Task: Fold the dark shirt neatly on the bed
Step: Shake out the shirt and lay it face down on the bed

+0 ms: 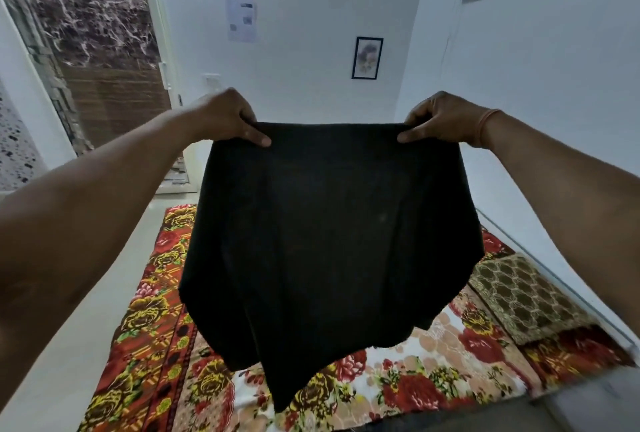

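Note:
The dark shirt [329, 244] hangs in the air in front of me, spread wide and draping down over the bed [145, 327]. My left hand [227, 118] pinches its top edge at the left corner. At the right corner my right hand [441, 119] pinches the same edge, an orange band on its wrist. The top edge is pulled nearly straight between the two hands. The shirt's lower hem dangles just above the floral bedspread and hides the bed's middle.
A floral red and yellow spread covers the bed. A brown patterned pillow [526, 296] lies at its right side against the white wall. A framed picture [367, 58] hangs ahead. A dark marbled door [90, 33] stands at the left, with pale floor beside the bed.

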